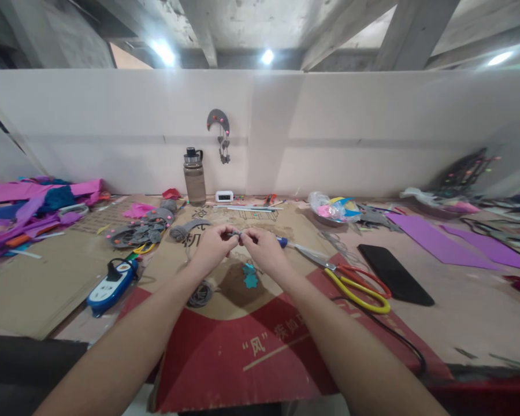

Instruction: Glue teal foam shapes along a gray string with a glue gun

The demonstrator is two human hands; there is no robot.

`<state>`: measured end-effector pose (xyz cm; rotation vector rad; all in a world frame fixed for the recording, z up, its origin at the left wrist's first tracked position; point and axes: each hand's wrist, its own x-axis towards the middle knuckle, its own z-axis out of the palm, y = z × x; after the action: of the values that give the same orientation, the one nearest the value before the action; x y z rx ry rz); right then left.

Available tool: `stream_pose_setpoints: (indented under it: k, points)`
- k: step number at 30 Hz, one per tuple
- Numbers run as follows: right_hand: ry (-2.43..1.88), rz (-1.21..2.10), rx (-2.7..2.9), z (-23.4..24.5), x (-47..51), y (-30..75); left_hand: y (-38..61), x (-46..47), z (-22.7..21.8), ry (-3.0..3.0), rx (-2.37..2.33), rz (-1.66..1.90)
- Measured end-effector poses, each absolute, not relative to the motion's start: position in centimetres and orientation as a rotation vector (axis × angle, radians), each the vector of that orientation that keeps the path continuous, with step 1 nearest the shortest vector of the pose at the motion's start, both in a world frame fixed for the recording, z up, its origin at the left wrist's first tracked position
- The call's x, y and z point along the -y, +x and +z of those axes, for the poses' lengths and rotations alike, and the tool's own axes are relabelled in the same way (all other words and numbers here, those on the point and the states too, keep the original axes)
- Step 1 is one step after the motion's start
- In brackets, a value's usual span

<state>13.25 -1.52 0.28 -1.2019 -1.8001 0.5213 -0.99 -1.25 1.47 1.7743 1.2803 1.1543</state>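
My left hand and my right hand meet above the cardboard sheet, fingertips pinched together on a small grey felt piece. Both hands are closed around it. Below them lie teal felt shapes and a coil of grey string. Scissors with red and yellow handles rest just right of my right hand. A pile of grey felt pieces with pink dots sits to the left.
A blue and white power strip lies at the left, a black phone at the right. A water bottle and small white clock stand by the back wall. Purple felt sheets and pink scraps flank the table.
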Motion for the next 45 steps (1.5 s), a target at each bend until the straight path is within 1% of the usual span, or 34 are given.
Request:
stream_pose_setpoints:
  k: [5,9,14,20,26,32,38,45]
  points:
    - [-1.246,0.491,1.766,0.5,1.8,13.4,-1.2,1.0,1.1,1.803,-1.18,1.128]
    - [-1.276,0.454,1.764,0.7,1.9,13.5,-1.4,0.7,0.9,1.66,-1.013,1.071]
    - [-1.254,0.465,1.825,0.5,1.8,13.4,-1.3,0.9,1.2,1.709,-1.122,1.076]
    - [-1.109,0.591,1.92,0.3,1.9,13.2,-1.8,-0.1,0.3,1.692,-1.233,1.14]
    - [-1.218,0.596,1.742,0.3,2.1,13.1,-2.0,-0.8,-0.2,1.428,-1.112,1.152]
    - [-1.1,0.606,1.598,0.0,1.8,13.1,-1.8,-0.3,0.4,1.239,-0.853,1.133]
    - [-1.1,0.582,1.609,-0.1,1.6,13.3,-1.7,-0.3,0.4,1.22,-0.789,1.094]
    - [-1.136,0.534,1.638,-0.1,1.5,13.6,-1.7,0.4,1.0,1.275,-0.832,1.061]
